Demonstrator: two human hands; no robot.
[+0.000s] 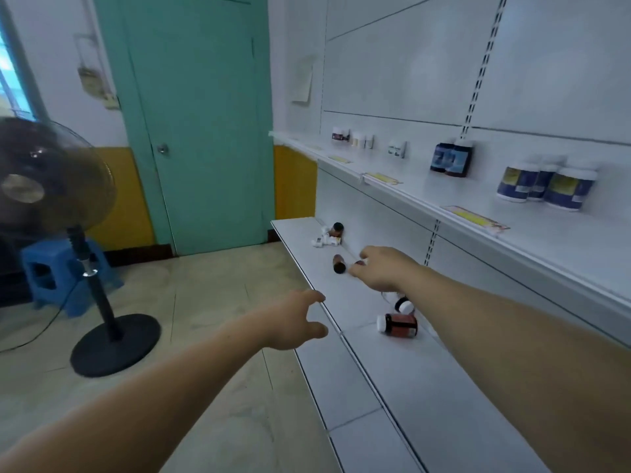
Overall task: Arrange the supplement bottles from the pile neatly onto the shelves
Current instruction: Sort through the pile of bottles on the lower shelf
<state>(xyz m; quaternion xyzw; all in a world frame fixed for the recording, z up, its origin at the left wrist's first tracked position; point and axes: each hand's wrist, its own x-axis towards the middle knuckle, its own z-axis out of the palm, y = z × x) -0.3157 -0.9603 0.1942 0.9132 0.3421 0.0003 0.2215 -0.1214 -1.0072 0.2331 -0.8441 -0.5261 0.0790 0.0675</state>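
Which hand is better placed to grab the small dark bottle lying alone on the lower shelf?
The right hand: its fingers are beside the dark bottle, while the left hand hovers at the shelf's front edge.

Loose bottles (397,325): mostly brown, lying sideways, scattered on lower shelf (403,397).
Shelved bottles (546,186): upright, grouped, upper shelf (563,244).

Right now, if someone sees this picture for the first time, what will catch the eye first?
Two bare arms stretch forward: the right hand reaches over the lower shelf toward a small dark bottle lying there, and the left hand hovers open at its front edge. Behind stands a large teal door, and blue-labelled bottles stand upright on the upper shelf.
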